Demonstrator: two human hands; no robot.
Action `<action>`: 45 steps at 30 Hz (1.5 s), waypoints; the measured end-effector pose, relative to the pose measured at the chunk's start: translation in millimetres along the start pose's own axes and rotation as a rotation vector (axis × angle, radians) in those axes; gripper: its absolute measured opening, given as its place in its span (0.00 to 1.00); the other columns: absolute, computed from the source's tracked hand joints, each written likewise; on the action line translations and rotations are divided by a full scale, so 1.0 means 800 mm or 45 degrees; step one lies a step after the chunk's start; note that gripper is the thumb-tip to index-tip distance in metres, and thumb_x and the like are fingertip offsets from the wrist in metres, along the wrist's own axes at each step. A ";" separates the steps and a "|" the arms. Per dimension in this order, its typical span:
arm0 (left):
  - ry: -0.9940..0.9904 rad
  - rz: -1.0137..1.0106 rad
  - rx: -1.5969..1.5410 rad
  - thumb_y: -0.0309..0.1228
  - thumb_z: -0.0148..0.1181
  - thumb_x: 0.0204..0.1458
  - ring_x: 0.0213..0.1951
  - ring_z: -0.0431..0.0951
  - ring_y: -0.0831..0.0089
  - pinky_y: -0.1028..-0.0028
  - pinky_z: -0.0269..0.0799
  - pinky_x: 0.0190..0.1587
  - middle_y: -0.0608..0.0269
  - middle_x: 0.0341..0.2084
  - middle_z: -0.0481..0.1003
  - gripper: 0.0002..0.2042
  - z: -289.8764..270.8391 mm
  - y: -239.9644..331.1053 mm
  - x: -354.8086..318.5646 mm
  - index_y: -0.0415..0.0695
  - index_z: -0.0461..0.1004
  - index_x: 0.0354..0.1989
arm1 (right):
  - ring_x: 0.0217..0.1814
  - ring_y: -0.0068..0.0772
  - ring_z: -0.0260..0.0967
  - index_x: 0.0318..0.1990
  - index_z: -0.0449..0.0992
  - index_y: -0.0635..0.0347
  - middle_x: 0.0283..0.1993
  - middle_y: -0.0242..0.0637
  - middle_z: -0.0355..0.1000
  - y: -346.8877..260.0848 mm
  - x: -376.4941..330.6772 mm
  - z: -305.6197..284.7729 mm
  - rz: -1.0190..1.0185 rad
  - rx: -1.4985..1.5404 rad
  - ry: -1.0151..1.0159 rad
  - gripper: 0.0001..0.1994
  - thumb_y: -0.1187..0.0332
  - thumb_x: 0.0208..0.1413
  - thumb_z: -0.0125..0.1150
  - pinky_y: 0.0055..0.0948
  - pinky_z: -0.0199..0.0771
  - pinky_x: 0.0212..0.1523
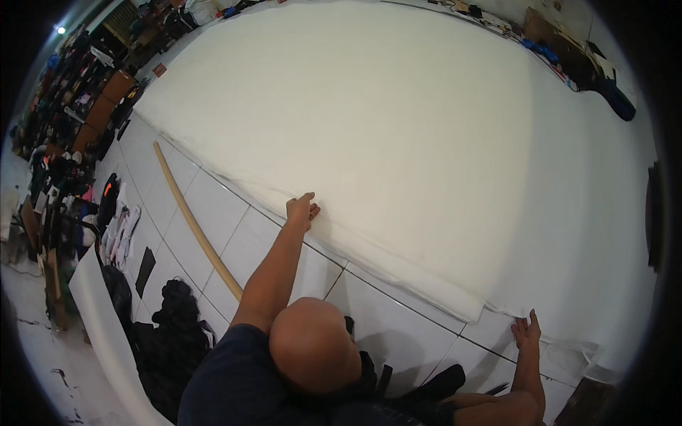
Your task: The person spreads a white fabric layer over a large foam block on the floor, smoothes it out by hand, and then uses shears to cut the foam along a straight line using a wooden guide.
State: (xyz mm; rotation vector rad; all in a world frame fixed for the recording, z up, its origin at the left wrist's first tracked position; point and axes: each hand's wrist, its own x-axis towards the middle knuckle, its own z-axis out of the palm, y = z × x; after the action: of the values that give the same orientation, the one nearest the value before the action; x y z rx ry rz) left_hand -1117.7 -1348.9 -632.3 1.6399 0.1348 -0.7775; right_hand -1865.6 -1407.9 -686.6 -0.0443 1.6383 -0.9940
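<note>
A very large white sheet of thick padding [398, 121] lies spread over a white tiled floor [213, 213]. Its near edge is folded into a long roll [398, 266] running from upper left to lower right. My left hand [302, 210] reaches out with the arm straight, and its bent fingers grip that rolled edge. My right hand [527, 331] lies flat with fingers apart on the thin edge of the sheet at the lower right, where the roll ends. A bald head [312, 344] and a dark blue shirt fill the lower middle.
A long tan stick [195, 226] lies on the tiles left of my left arm. A pile of black cloth [174, 309] and a white strip [99, 312] sit at lower left. Boxes and clutter [92, 106] line the left; a dark bag [611, 96] lies at upper right.
</note>
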 end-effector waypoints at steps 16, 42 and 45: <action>-0.092 0.554 -0.034 0.30 0.63 0.44 0.20 0.69 0.73 0.72 0.64 0.20 0.60 0.23 0.69 0.14 0.019 0.127 0.068 0.37 0.64 0.30 | 0.43 0.32 0.66 0.50 0.67 0.66 0.45 0.38 0.67 -0.245 -0.164 0.086 -1.008 0.054 -0.255 0.18 0.67 0.55 0.57 0.32 0.69 0.46; -0.273 0.401 0.519 0.29 0.59 0.48 0.21 0.68 0.71 0.69 0.69 0.25 0.60 0.27 0.70 0.09 -0.121 0.001 0.093 0.37 0.67 0.30 | 0.32 0.26 0.68 0.51 0.66 0.62 0.47 0.37 0.66 -0.004 -0.104 -0.031 -0.772 -0.769 -0.017 0.17 0.64 0.57 0.56 0.27 0.75 0.29; -0.171 0.370 0.607 0.31 0.59 0.46 0.22 0.68 0.69 0.67 0.69 0.24 0.57 0.26 0.70 0.12 -0.105 -0.001 0.086 0.35 0.67 0.33 | 0.30 0.28 0.66 0.52 0.65 0.61 0.53 0.38 0.62 0.025 -0.082 -0.077 -0.807 -0.797 0.022 0.20 0.60 0.56 0.56 0.29 0.74 0.29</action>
State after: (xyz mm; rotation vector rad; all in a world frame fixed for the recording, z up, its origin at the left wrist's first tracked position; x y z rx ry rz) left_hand -1031.1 -1294.4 -669.5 1.9879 -0.4055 -0.7247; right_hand -1884.6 -1325.9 -648.4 -1.0278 1.9396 -0.8880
